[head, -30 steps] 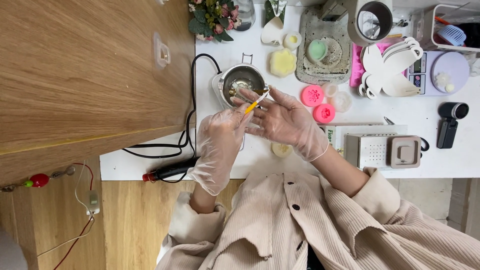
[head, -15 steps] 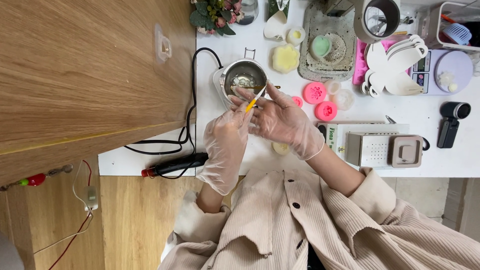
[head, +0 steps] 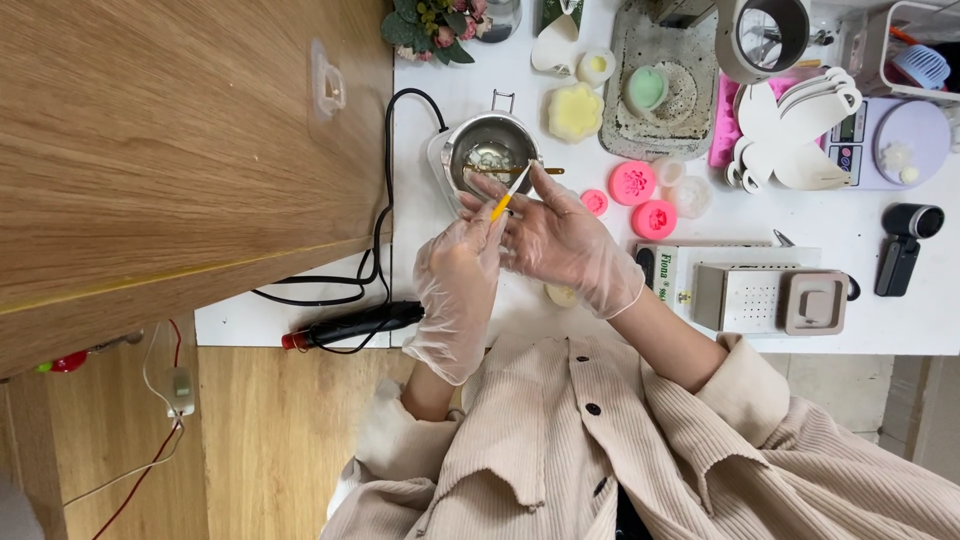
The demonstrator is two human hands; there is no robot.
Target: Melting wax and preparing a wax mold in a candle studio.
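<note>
Pinching a thin yellow-handled tool (head: 508,197), gloved left hand (head: 458,280) meets spread right hand (head: 565,240) beside the round steel melting pot (head: 490,160), pink moulds (head: 632,183) nearby.

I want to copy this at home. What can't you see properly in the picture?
- Head view: the tip of the yellow tool, blurred against the metal pot.
- The pot's contents: too small to tell.
- The left hand grip on the tool: hidden by the right hand.
- The basket: cut off by the edge.

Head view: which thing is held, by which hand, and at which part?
The left hand pinches a thin tool by its yellow handle end; the right hand lies beside it.
</note>
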